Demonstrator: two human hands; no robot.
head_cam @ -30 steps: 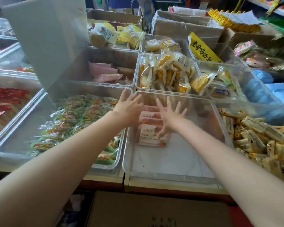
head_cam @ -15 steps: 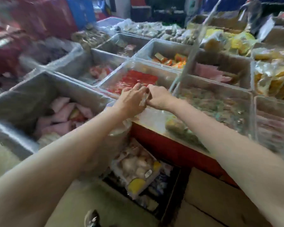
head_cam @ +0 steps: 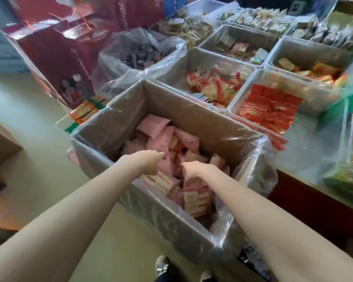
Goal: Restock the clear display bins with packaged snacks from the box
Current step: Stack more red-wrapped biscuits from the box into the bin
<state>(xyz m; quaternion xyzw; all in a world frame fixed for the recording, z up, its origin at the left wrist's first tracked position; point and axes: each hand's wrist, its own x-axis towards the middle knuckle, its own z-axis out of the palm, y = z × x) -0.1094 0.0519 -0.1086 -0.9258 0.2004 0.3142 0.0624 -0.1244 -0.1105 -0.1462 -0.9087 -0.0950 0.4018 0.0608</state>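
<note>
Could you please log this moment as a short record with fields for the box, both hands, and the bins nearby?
box: cardboard box lined with clear plastic, standing beside the display counter
contents: pink snack packets, loosely heaped
left hand: left hand down among the packets; grip not clear
right hand: right hand down among the packets; grip not clear
nearest bin: clear bin of red packets
behind it: clear bin of red-and-white packets
</note>
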